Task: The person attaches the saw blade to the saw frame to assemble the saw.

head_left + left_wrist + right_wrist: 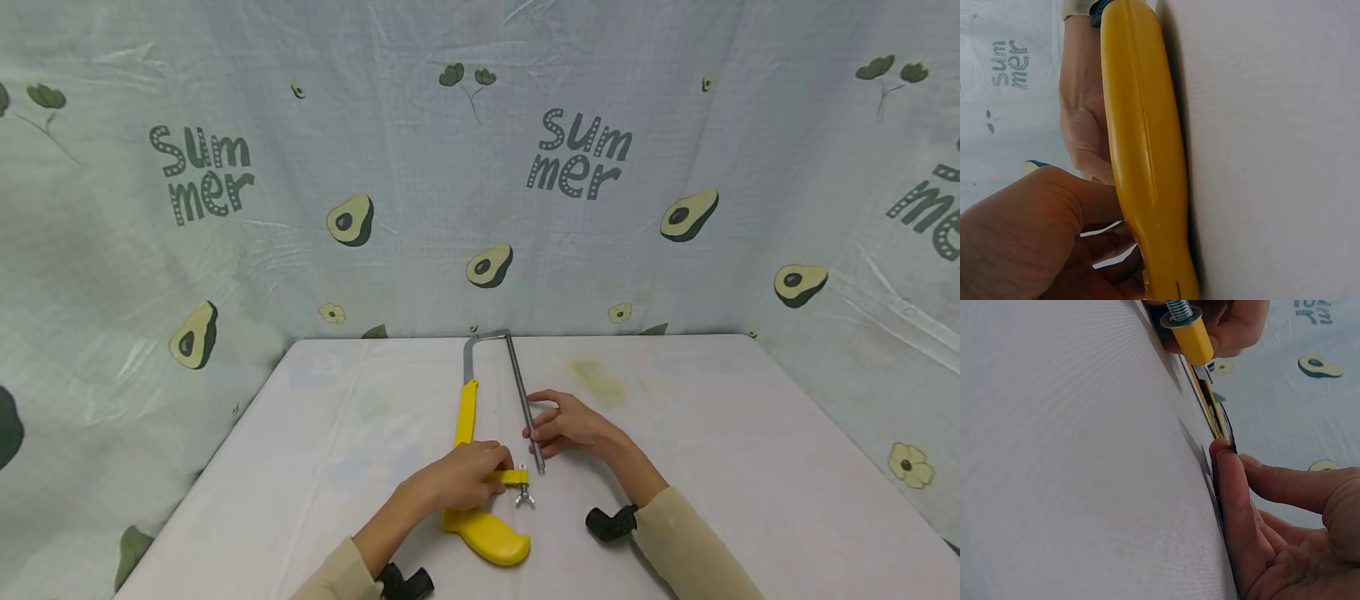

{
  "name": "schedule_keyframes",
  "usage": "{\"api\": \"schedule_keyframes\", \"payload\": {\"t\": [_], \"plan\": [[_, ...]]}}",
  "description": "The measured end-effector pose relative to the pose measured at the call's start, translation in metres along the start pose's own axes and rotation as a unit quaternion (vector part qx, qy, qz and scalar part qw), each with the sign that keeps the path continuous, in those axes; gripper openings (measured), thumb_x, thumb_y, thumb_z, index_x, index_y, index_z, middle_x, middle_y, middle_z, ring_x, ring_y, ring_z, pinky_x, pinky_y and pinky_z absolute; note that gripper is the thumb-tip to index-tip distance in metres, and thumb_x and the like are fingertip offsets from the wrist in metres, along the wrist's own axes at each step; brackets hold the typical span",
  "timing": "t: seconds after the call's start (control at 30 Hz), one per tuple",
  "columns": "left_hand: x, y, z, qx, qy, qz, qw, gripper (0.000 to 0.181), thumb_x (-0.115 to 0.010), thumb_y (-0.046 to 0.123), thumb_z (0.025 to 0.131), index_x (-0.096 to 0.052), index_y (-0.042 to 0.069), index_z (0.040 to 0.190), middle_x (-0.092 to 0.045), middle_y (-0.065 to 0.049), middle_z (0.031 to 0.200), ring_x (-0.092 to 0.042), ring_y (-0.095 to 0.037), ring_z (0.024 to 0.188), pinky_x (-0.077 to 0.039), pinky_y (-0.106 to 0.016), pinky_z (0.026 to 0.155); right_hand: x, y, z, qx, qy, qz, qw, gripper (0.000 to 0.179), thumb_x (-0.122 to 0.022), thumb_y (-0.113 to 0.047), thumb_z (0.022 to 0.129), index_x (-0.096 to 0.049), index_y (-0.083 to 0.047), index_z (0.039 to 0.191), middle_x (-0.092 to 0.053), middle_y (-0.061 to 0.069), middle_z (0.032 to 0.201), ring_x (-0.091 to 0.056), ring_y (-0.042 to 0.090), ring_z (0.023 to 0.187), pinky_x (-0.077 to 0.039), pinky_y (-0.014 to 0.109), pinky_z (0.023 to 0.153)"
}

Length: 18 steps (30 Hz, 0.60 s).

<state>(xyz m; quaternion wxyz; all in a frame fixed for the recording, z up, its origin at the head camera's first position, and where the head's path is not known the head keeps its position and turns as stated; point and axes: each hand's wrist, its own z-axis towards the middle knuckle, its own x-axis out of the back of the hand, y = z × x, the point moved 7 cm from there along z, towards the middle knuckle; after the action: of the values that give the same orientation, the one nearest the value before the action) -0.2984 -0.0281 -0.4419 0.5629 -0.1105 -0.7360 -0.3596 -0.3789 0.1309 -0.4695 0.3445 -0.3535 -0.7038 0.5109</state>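
A hacksaw with a yellow handle (pixel 495 537) and a grey front frame (pixel 469 362) lies on the table. My left hand (pixel 471 473) grips its yellow body beside the short arm that carries a wing nut (pixel 525 498). In the left wrist view the handle covers part of that hand's fingers. A grey blade (pixel 517 371) meets the frame at the far end. Its near end stands apart from the wing-nut post, slightly to the right. My right hand (pixel 570 425) pinches the blade near that end. The right wrist view shows the threaded screw (pixel 1179 309) above the arm's yellow tip (pixel 1191 337).
The white-covered table (pixel 360 467) extends on both sides of the hacksaw. A hanging sheet (pixel 420 167) printed with avocados and lettering surrounds the back and sides. A black wrist device (pixel 611 523) sits by the right sleeve.
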Motion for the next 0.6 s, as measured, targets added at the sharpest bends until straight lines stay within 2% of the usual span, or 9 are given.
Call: {"api": "schedule_keyframes", "payload": {"t": [0.6], "plan": [[0.001, 0.002, -0.0032, 0.009, -0.005, -0.001, 0.9999, 0.018, -0.069, 0.019, 0.099, -0.067, 0.015, 0.116, -0.064, 0.007, 0.103, -0.053, -0.004, 0.086, -0.052, -0.023, 0.088, -0.0012, 0.0018, 0.0032, -0.012, 0.002, 0.008, 0.9999, 0.076, -0.069, 0.002, 0.093, -0.029, -0.002, 0.157, -0.076, 0.011, 0.106, -0.077, 0.022, 0.083, -0.062, 0.033, 0.067]]}}
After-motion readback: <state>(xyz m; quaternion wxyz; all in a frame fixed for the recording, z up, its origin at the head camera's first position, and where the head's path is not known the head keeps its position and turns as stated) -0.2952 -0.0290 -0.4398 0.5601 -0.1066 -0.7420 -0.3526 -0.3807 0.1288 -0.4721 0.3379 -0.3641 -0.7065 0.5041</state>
